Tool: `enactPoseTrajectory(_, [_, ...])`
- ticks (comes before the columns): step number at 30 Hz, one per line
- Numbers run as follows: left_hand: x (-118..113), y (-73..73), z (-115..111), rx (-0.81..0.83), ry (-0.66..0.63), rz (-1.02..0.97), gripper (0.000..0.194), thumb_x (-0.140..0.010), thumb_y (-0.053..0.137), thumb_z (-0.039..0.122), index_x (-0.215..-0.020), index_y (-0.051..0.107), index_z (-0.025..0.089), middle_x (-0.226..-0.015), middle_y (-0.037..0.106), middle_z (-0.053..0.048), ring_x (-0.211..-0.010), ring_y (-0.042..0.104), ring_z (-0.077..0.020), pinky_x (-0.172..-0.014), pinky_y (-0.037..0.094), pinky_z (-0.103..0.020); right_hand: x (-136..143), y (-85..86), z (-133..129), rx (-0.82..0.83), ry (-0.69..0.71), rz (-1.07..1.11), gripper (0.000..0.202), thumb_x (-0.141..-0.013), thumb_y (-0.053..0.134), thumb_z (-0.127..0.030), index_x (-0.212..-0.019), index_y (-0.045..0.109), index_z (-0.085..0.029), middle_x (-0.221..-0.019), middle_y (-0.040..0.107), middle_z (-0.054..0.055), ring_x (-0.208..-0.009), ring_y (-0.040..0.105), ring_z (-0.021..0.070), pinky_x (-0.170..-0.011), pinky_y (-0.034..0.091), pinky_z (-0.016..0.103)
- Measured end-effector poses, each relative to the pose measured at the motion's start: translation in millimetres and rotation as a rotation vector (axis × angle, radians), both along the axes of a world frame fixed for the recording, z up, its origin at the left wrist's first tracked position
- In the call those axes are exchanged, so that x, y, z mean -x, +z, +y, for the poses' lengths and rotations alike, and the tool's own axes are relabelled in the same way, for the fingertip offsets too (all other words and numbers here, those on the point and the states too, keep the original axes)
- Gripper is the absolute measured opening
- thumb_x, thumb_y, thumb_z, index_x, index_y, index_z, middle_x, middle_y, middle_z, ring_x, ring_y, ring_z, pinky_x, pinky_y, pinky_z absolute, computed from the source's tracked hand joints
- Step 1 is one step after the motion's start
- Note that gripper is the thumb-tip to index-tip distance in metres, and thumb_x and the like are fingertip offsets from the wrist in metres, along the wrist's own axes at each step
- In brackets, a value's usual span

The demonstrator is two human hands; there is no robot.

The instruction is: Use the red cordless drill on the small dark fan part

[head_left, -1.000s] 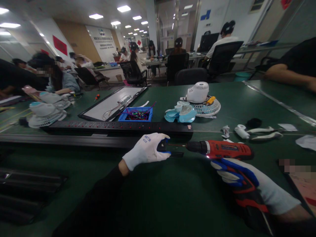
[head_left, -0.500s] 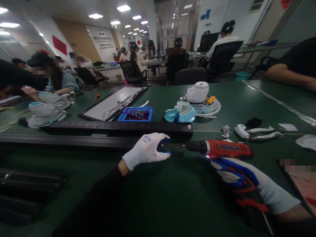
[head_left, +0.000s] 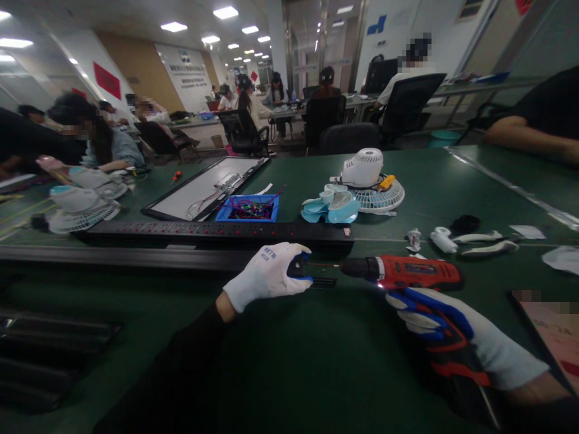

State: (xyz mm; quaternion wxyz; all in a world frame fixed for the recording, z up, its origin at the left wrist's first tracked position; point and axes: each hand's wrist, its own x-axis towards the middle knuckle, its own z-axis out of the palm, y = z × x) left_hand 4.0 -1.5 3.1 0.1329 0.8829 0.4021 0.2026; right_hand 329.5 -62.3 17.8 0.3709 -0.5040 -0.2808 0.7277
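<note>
A worker in white gloves with blue palms braces a long black bar (head_left: 136,257) at a green workbench (head_left: 289,367), the left hand (head_left: 269,271) curled around the bar's right end, thumb on the near side and fingers on the far side. The right hand (head_left: 425,316) is wrapped around the grip of a red-and-black power drill (head_left: 418,273), held level to the right of the bar with its small lamp lit. The drill's thin bit (head_left: 323,264) points left at the dark bar end between the left thumb and fingers; whether the tip touches it cannot be told. The bar lies across the left half of the bench, and just beyond it runs a black strip with red dots (head_left: 217,229). Farther back sit a blue tray (head_left: 221,217) of tangled wires, a framed flat panel (head_left: 181,199) and, to their right, pale-blue fan blades (head_left: 344,208) beside a white fan housing (head_left: 362,169). Pale-handled pliers (head_left: 491,248) lie at right beyond the drill, next to a white plastic fitting (head_left: 443,241). Dark slats (head_left: 58,334) rest at near left, a co-worker's bare forearm (head_left: 525,132) on the bench at far right.
</note>
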Motion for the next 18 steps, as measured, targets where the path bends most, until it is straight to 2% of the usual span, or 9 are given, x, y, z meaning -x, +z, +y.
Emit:
enactPoseTrajectory(3, [0, 0.9, -1, 0.005, 0.002, 0.005, 0.055, -0.085, 0.073, 0.047, -0.132, 0.058, 0.022, -0.120, 0.070, -0.008, -0.107, 0.069, -0.0253, -0.097, 0.054, -0.039, -3, -5.3, -2, 0.130, -0.014, 0.076, 0.032, -0.040, 0.101, -0.026, -0.066, 0.082, -0.026, -0.053, 0.075, -0.002, -0.046, 0.063, 0.0099, -0.047, 0.056, 0.012])
enactPoseTrajectory(5, [0, 1.3, -1, 0.004, 0.001, 0.004, 0.056, -0.085, 0.073, 0.047, -0.132, 0.058, 0.022, -0.119, 0.070, -0.008, -0.107, 0.069, -0.0251, -0.097, 0.054, -0.039, -3, -6.2, -3, 0.132, -0.048, 0.081, 0.034, -0.040, 0.101, -0.022, -0.068, 0.082, -0.025, -0.059, 0.079, -0.001, -0.051, 0.067, 0.0108, -0.052, 0.058, 0.012])
enactPoseTrajectory(9, [0, 1.3, -1, -0.001, -0.005, 0.006, 0.056, -0.085, 0.073, 0.047, -0.132, 0.058, 0.022, -0.119, 0.070, -0.008, -0.107, 0.069, -0.0241, -0.098, 0.054, -0.038, 0, -0.5, -5, 0.119, -0.086, 0.096, 0.035, -0.039, 0.093, -0.007, -0.062, 0.080, -0.030, -0.058, 0.079, -0.004, -0.050, 0.067, 0.0104, -0.052, 0.058, 0.011])
enactPoseTrajectory(13, [0, 0.9, -1, -0.002, 0.005, 0.014, 0.055, -0.085, 0.073, 0.047, -0.132, 0.058, 0.022, -0.119, 0.070, -0.008, -0.106, 0.069, -0.0242, -0.097, 0.054, -0.038, 1, 2.7, -4, 0.148, -0.081, 0.110, 0.036, -0.038, 0.091, -0.005, -0.062, 0.080, -0.030, -0.059, 0.080, -0.004, -0.050, 0.068, 0.0104, -0.050, 0.057, 0.011])
enactPoseTrajectory(18, [0, 0.5, -1, 0.000, -0.003, 0.007, 0.055, -0.085, 0.073, 0.047, -0.131, 0.058, 0.022, -0.118, 0.070, -0.008, -0.106, 0.069, -0.0244, -0.097, 0.054, -0.038, -6, -9.4, -1, 0.147, -0.068, 0.111, 0.033, -0.043, 0.095, -0.011, -0.068, 0.082, -0.027, -0.064, 0.082, -0.002, -0.052, 0.070, 0.0106, -0.056, 0.059, 0.011])
